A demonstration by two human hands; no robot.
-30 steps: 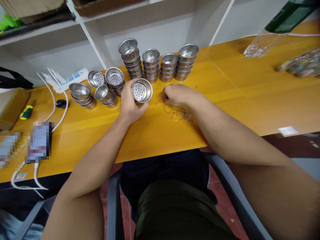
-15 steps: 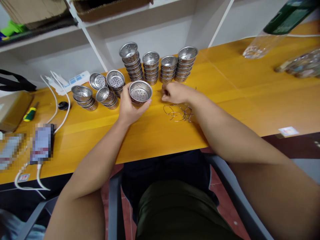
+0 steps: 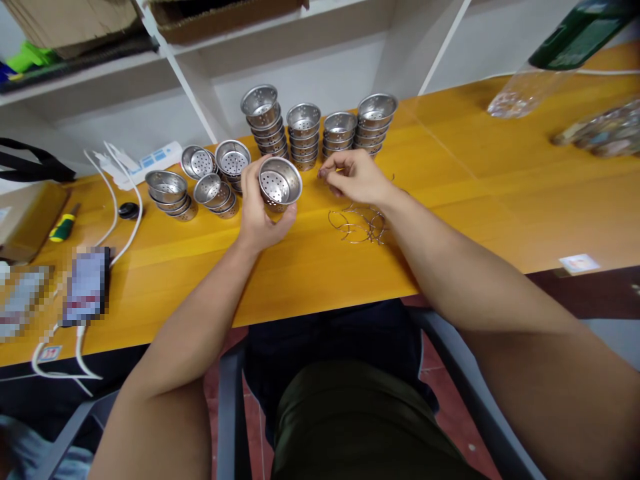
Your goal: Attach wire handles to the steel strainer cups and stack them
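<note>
left grip (image 3: 259, 217) around perforated cup (image 3: 278, 188)

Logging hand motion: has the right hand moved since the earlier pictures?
Yes: the right hand moved up in view, now overlapping the base of the cup stack behind.

Dark green top (image 3: 360, 427), 2 bare arms (image 3: 450, 263)

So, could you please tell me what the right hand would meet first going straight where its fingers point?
Probably the round silver perforated metal cup in the left hand, though relative depth is hard to judge.
</note>
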